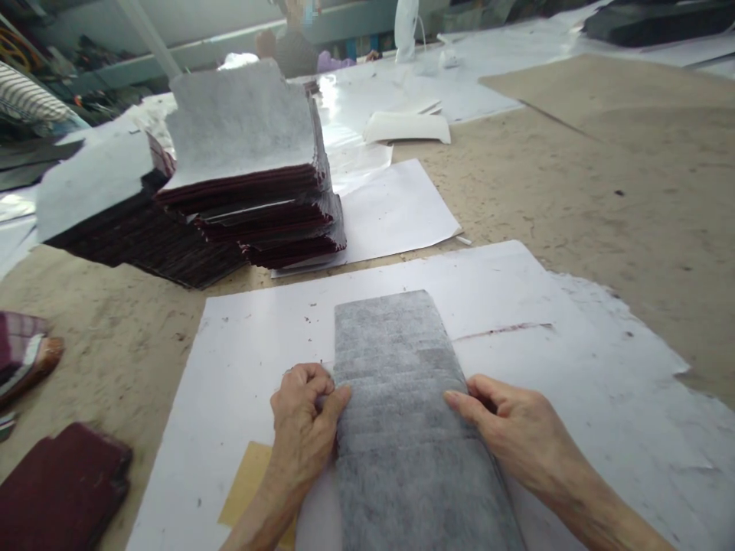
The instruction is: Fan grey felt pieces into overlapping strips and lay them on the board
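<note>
A long grey felt-like panel [402, 398] lies lengthwise on a white paper sheet [517, 360] right in front of me. My left hand [304, 421] pinches the panel's left edge, thumb on top and fingers curled under. On the opposite edge my right hand [511, 428] grips the same way, thumb laid on the grey surface. Faint stepped ridges show across the panel between the two hands.
Two tall stacks of dark maroon pieces topped with grey lining [241, 176] stand at the back left. A maroon piece [57, 482] lies at the lower left. A tan card [253, 482] peeks from under my left wrist. Another person [292, 38] sits far back.
</note>
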A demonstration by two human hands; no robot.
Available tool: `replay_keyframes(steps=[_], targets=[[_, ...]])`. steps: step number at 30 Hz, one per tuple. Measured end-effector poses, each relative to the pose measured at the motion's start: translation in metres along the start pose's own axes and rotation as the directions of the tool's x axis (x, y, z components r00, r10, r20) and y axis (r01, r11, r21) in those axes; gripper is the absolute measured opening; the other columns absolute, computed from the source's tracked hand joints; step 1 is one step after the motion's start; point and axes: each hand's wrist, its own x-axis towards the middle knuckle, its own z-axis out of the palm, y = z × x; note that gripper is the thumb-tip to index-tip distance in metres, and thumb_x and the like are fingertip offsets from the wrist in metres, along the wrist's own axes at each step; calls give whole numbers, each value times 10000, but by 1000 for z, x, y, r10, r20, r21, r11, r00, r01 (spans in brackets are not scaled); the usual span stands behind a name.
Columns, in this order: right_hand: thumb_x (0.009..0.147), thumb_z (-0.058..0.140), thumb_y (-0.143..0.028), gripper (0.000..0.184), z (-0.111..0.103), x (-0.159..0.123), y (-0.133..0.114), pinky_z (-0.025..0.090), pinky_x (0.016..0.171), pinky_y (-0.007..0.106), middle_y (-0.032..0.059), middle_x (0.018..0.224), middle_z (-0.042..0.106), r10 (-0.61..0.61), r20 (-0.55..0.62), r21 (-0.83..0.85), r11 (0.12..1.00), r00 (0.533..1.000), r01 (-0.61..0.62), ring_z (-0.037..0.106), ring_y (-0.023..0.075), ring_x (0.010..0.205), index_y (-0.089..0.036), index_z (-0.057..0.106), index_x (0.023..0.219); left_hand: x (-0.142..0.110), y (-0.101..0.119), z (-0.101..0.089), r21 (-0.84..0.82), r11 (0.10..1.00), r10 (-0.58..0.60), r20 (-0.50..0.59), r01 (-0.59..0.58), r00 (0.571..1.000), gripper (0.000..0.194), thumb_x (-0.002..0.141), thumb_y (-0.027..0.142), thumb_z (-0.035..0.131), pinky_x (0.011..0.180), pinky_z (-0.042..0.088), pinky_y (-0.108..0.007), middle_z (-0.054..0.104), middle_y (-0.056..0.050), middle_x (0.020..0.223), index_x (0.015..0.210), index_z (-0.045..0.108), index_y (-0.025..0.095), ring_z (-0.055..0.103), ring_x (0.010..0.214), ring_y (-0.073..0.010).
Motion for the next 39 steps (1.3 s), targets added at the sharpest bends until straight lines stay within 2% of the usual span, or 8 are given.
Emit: replay_keyframes(steps=[10,22,24,26,28,30,34,39], targets=[[649,465,-512,364,-1,1,-3,276,426,231,-28,471,375,25,6,84,996,1000,-26,360,108,465,-206,370,476,5,-3,-1,-75,996,-37,72,42,997,272,723,388,584,840,308,-404,523,-5,875,519,543,212,469,912,-225],[671,469,-463,296,5,-3,-5,323,428,268,-20,464,456,-45,-154,-166,986,987,19,455,146,451,-227,401,507,0,-4,4,76,997,33,-1,-33,999,246,747,347,544,849,291,-467,528,-21,862,561,495,195,492,888,-237],[689,502,-436,217,5,-3,1,385,459,288,6,593,566,-197,-294,-252,960,935,123,549,184,552,-223,509,645,0,-8,5,119,989,99,-57,-91,993,168,739,338,560,834,330,-454,525,-37,881,652,511,202,496,914,-249],[698,544,-370,244,2,2,6,471,589,317,50,825,639,-431,-368,-329,889,824,318,611,219,763,-198,565,871,1,-10,3,158,972,190,-97,-174,977,191,721,340,591,820,365,-434,526,-57,953,849,535,209,490,953,-259],[703,570,-292,350,-6,12,7,485,757,332,77,1000,630,-623,-312,-351,777,718,522,590,223,938,-177,544,1033,6,-7,-1,202,943,279,-53,-263,959,369,714,327,607,823,373,-429,532,-72,1049,1048,495,217,479,987,-265],[702,589,-243,388,-14,26,4,465,833,331,79,1046,617,-701,-202,-302,709,684,637,567,212,985,-173,528,1078,13,-1,-6,243,911,329,54,-332,943,431,720,282,599,829,363,-429,544,-70,1105,1125,462,229,474,1003,-266],[658,628,-208,343,-25,49,-9,450,803,339,68,976,612,-652,1,-229,738,758,635,549,216,940,-180,557,993,30,15,-15,281,900,273,236,-335,932,427,652,181,621,791,355,-406,577,-53,1049,1058,496,221,491,968,-256],[602,644,-186,275,-26,57,-22,405,697,283,27,874,587,-498,155,-236,820,853,522,525,176,823,-190,561,864,42,22,-16,223,940,182,307,-257,934,421,600,153,633,794,353,-379,569,-25,936,997,507,214,492,906,-221]])
